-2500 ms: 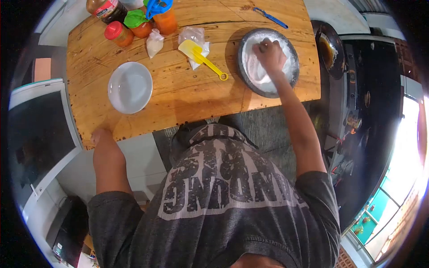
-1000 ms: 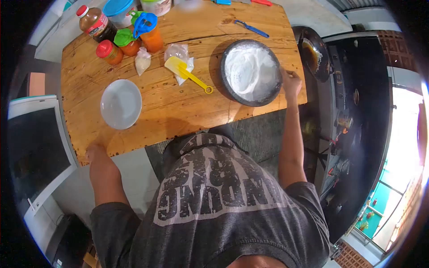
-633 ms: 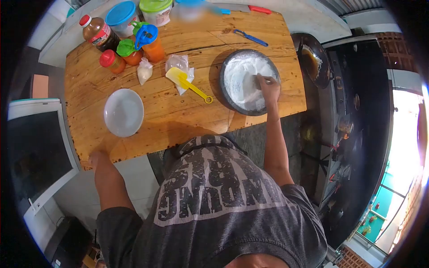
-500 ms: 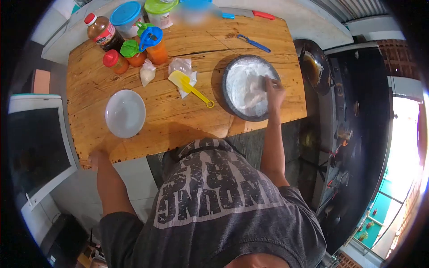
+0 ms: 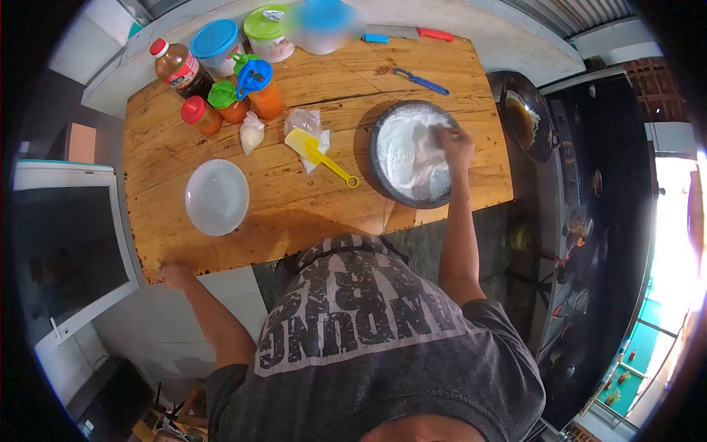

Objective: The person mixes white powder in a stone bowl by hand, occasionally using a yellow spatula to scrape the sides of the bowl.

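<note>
My right hand [image 5: 458,149] is over the right side of a dark stone-like bowl [image 5: 377,171], its fingers curled together above the white powder [image 5: 407,147]. Whatever the fingers hold, if anything, is hidden. Shallow troughs mark the powder under the hand. At the near left corner of the wooden table [image 5: 317,210], my left hand [image 5: 177,276] is closed on the table edge. A white bowl [image 5: 218,197] stands nearest to it. Between the two bowls lies a yellow spatula [image 5: 320,156], its blade against a clear plastic bag [image 5: 303,121].
Along the back left stand a brown sauce bottle [image 5: 180,68], lidded tubs [image 5: 269,37] and shaker bottles [image 5: 261,96]. A small knotted bag [image 5: 252,134] lies in front. Behind the stone bowl are a blue peeler [image 5: 421,81] and a red-handled knife [image 5: 434,34]. A wok [image 5: 526,118] sits at the right.
The head view has shifted slightly, so the table appears lower and further right. My right hand remains at the bowl's right side, its fingers shifted in the powder. My left hand stays at the corner.
</note>
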The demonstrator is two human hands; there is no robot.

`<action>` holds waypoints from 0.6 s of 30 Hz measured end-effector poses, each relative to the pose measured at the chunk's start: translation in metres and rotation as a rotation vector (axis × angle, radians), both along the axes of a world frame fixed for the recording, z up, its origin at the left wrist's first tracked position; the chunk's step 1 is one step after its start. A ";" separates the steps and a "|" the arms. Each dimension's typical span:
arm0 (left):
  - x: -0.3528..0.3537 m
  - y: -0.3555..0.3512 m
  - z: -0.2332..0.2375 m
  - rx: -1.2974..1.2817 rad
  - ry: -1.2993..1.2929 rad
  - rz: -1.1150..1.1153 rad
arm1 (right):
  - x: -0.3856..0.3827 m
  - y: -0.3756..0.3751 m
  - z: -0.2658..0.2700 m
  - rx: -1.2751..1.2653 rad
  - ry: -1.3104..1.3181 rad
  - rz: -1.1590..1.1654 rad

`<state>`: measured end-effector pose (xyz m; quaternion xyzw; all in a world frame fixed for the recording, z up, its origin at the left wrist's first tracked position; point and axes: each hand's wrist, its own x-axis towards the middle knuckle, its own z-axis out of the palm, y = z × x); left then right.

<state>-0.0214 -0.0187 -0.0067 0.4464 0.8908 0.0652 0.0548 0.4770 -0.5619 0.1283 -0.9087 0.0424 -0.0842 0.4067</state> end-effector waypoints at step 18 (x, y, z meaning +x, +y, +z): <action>0.116 -0.074 0.193 0.912 -1.126 -0.278 | 0.044 0.018 0.013 -0.318 -0.023 0.239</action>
